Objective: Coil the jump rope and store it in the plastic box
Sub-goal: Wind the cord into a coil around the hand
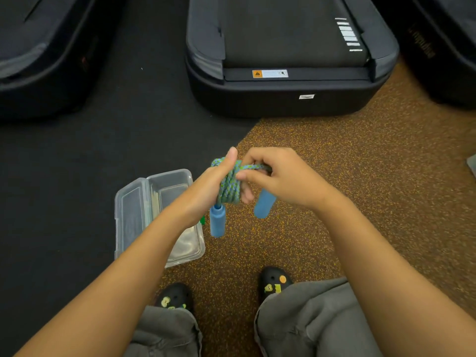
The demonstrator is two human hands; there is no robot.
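Observation:
The blue-green braided jump rope [229,185] is wound in a tight bundle around my left hand [210,186], whose thumb points up. One blue foam handle [217,220] hangs below that hand. My right hand [279,177] pinches a strand of the rope at the top of the bundle, and the second blue handle [264,203] hangs beneath it. The clear plastic box [144,202] lies open on the floor just left of my hands, lid flipped to the left; my left forearm covers part of it.
I crouch over a brown speckled rubber floor [334,202] that meets a black mat [77,163] on the left. A treadmill's rear end [288,73] stands straight ahead, with others at both sides. My black clogs [274,282] and grey trousers are at the bottom.

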